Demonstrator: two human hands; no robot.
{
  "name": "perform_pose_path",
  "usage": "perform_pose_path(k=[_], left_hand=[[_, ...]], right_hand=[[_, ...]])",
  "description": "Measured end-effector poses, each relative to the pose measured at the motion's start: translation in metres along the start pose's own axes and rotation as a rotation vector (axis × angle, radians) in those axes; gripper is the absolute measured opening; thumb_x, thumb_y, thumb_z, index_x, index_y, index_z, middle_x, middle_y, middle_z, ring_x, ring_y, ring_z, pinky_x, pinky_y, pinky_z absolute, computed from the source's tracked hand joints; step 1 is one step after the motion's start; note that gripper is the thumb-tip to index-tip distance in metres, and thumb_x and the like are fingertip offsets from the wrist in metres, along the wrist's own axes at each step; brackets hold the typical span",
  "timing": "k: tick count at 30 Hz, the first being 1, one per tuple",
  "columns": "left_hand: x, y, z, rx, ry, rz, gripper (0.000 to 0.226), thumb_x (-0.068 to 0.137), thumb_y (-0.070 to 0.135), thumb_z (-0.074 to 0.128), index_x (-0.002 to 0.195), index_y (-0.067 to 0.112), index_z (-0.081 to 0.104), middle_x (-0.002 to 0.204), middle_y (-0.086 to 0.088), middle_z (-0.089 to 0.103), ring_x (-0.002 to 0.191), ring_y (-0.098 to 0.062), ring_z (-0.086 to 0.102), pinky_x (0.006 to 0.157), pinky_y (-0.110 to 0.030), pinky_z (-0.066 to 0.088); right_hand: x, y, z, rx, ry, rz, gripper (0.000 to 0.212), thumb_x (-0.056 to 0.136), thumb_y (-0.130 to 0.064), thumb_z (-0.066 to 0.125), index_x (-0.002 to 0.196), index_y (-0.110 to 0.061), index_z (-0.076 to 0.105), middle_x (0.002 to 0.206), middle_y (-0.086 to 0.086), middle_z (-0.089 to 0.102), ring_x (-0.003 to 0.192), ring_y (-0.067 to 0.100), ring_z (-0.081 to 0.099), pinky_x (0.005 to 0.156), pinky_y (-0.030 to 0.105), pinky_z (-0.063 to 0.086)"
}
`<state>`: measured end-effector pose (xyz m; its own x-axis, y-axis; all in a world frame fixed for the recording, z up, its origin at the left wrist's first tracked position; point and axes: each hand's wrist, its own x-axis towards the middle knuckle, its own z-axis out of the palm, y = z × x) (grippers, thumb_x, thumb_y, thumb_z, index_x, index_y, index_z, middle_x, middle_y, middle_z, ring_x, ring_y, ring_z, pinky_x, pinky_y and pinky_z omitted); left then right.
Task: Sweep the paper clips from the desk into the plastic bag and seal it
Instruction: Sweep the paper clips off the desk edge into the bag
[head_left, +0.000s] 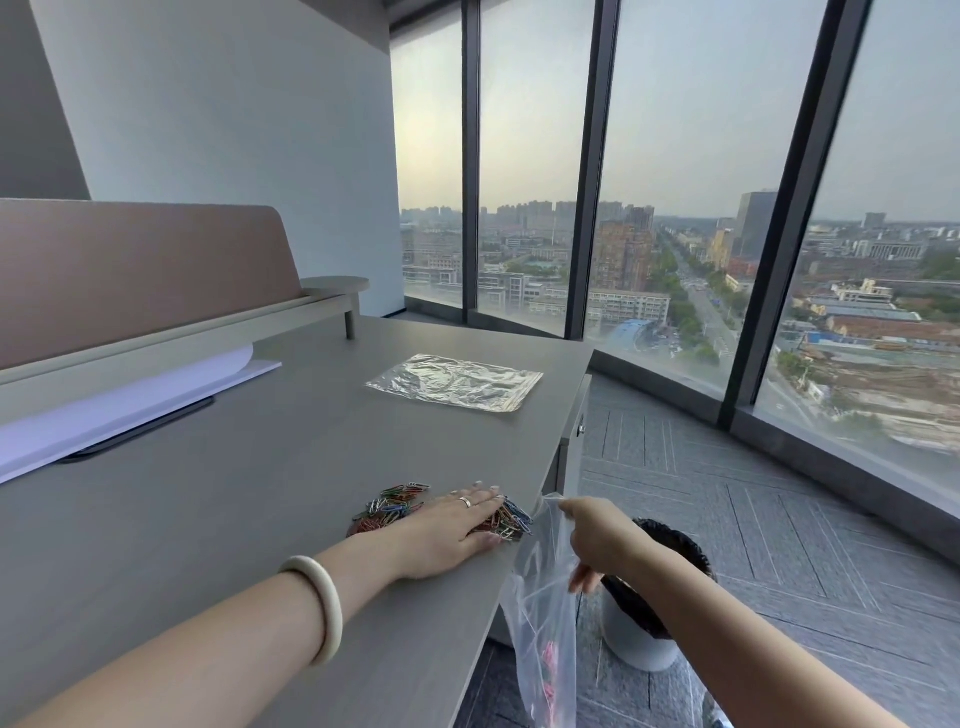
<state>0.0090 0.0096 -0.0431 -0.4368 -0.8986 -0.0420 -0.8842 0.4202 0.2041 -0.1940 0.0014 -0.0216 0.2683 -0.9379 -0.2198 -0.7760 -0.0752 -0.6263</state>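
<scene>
- Left hand (451, 535): flat, fingers spread, on paper clips (395, 506) at desk (234, 519) edge.
- Right hand (597, 540): pinching plastic bag (545, 623) rim just beside the edge.

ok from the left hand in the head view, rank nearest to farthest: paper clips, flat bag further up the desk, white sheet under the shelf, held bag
1. paper clips: under and beside the left hand.
2. held bag: just past the desk edge, in the right hand.
3. flat bag: further up the desk.
4. white sheet: far left; too close to call against the flat bag.

Tall windows (691, 156) overlook a hazy city beyond grey carpet (753, 545).
</scene>
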Motion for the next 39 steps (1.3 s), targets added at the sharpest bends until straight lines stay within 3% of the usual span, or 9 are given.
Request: perform_pose_path(k=[7, 11, 16, 21, 27, 31, 33, 36, 39], left_hand=[[-0.001, 0.013, -0.010, -0.231, 0.100, 0.129, 0.045, 0.094, 0.026, 0.045, 0.138, 0.021, 0.038, 0.152, 0.005, 0.029, 0.141, -0.006, 0.021, 0.115, -0.022, 0.016], [-0.011, 0.002, -0.023, -0.208, 0.096, 0.051, 0.051, 0.097, 0.033, 0.037, 0.144, 0.018, 0.024, 0.156, 0.003, 0.014, 0.143, -0.006, 0.010, 0.109, -0.013, 0.006], [-0.018, 0.003, -0.003, 0.049, -0.108, -0.075, 0.061, 0.097, 0.044, 0.022, 0.146, 0.018, -0.003, 0.157, -0.002, -0.007, 0.144, -0.012, -0.010, 0.114, -0.026, -0.007], [-0.007, 0.013, 0.003, 0.021, -0.076, -0.015, 0.059, 0.096, 0.044, 0.021, 0.147, 0.022, 0.000, 0.157, 0.004, -0.005, 0.144, -0.008, -0.009, 0.116, -0.027, -0.006], [0.004, 0.026, 0.001, -0.062, -0.010, 0.102, 0.055, 0.098, 0.036, 0.030, 0.146, 0.020, 0.011, 0.157, 0.001, 0.008, 0.144, -0.008, 0.000, 0.112, -0.017, -0.003], [0.007, 0.012, -0.012, -0.119, 0.061, 0.047, 0.058, 0.096, 0.040, 0.030, 0.146, 0.021, 0.009, 0.157, 0.003, 0.006, 0.143, -0.005, -0.001, 0.111, -0.017, -0.003], [0.006, 0.003, -0.015, -0.116, 0.033, -0.017, 0.060, 0.096, 0.042, 0.030, 0.147, 0.019, 0.007, 0.157, 0.003, 0.002, 0.143, -0.007, -0.003, 0.112, -0.020, -0.004], [0.005, -0.001, -0.011, -0.040, -0.030, -0.087, 0.063, 0.096, 0.045, 0.028, 0.147, 0.017, 0.004, 0.158, 0.000, -0.001, 0.145, -0.012, -0.005, 0.116, -0.027, -0.003], [0.014, 0.006, -0.011, -0.020, -0.044, -0.084, 0.059, 0.096, 0.044, 0.024, 0.147, 0.019, 0.004, 0.158, 0.002, -0.002, 0.144, -0.011, -0.005, 0.115, -0.027, -0.004]], right_hand=[[0.009, -0.001, 0.001, -0.037, -0.033, 0.032, 0.062, 0.086, 0.015, 0.028, 0.144, -0.008, 0.024, 0.138, 0.031, 0.042, 0.070, 0.035, 0.066, 0.058, 0.034, 0.055], [0.012, 0.004, -0.002, -0.087, -0.020, 0.028, 0.063, 0.085, 0.009, 0.048, 0.143, -0.003, 0.027, 0.128, 0.028, 0.054, 0.077, 0.028, 0.069, 0.068, 0.034, 0.056], [0.010, 0.002, -0.002, -0.086, -0.019, 0.014, 0.072, 0.082, 0.015, 0.047, 0.146, -0.009, 0.022, 0.145, 0.022, 0.037, 0.072, 0.028, 0.067, 0.067, 0.032, 0.055], [0.009, 0.000, -0.001, -0.095, -0.015, 0.036, 0.072, 0.082, 0.010, 0.055, 0.145, -0.003, 0.023, 0.139, 0.026, 0.044, 0.082, 0.027, 0.068, 0.073, 0.036, 0.054], [0.014, -0.004, -0.003, -0.056, -0.030, 0.088, 0.056, 0.090, 0.010, 0.034, 0.143, -0.003, 0.024, 0.126, 0.033, 0.054, 0.044, 0.015, 0.059, 0.066, 0.034, 0.057], [0.015, 0.001, -0.003, -0.029, 0.025, 0.054, 0.051, 0.089, 0.005, 0.040, 0.139, 0.001, 0.031, 0.117, 0.032, 0.060, 0.053, 0.018, 0.062, 0.069, 0.035, 0.058], [0.014, 0.002, -0.002, -0.016, -0.019, 0.070, 0.063, 0.088, 0.011, 0.035, 0.146, -0.005, 0.017, 0.133, 0.034, 0.046, 0.064, 0.027, 0.063, 0.075, 0.040, 0.057], [0.016, 0.002, -0.001, 0.015, 0.010, 0.034, 0.065, 0.086, 0.015, 0.022, 0.146, -0.010, 0.020, 0.149, 0.029, 0.024, 0.063, 0.032, 0.064, 0.064, 0.039, 0.058], [0.017, 0.004, -0.001, 0.020, 0.020, 0.025, 0.064, 0.086, 0.014, 0.022, 0.146, -0.009, 0.023, 0.147, 0.029, 0.029, 0.060, 0.029, 0.065, 0.062, 0.038, 0.059]])
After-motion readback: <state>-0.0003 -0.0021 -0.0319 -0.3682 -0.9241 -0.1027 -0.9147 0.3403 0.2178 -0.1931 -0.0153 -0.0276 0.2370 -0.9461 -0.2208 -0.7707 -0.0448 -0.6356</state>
